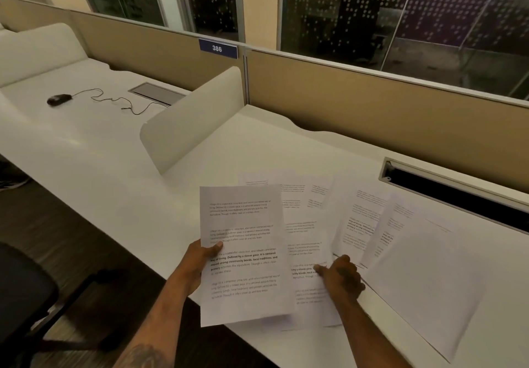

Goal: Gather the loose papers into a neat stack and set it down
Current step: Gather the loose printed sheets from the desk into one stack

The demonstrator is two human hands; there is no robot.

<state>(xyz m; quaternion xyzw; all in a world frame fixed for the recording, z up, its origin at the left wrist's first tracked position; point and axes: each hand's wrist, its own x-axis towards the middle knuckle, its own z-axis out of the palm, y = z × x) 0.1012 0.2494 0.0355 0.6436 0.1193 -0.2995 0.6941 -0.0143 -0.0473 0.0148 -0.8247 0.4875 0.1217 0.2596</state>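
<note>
Held sheet: one printed page point(244, 256) is lifted off the desk at its near edge, its face of text paragraphs turned up toward the camera, overlapping the sheet beside it.
Loose papers: several more printed sheets point(357, 224) lie fanned across the white desk to the right of the held page, overlapping one another, not squared up.
Sheet under right hand: a page point(307, 256) lies flat on the desk just right of the held sheet, partly tucked beneath it.
Far right sheet: a large, mostly blank-looking page point(426, 279) lies at an angle near the desk's front edge.
Left hand: the left hand point(201, 258) grips the held sheet by its left edge, thumb on top of the page, fingers hidden behind it.
Right hand: the right hand point(340, 277) rests on the flat sheet with fingers curled; the picture does not show whether it pinches the paper or only presses on it.
Desk: a long white desk point(114, 167) with a curved white divider point(197, 118) standing left of the papers.
Cable slot: a dark open trough point(458, 193) sits behind the papers.
Further off: a black mouse point(58, 100) with a loose cord lies on the neighbouring desk space; a tan partition point(372, 104) carries a blue tag point(218, 49) reading 386.
Near left: part of a dark chair point(25, 290).
</note>
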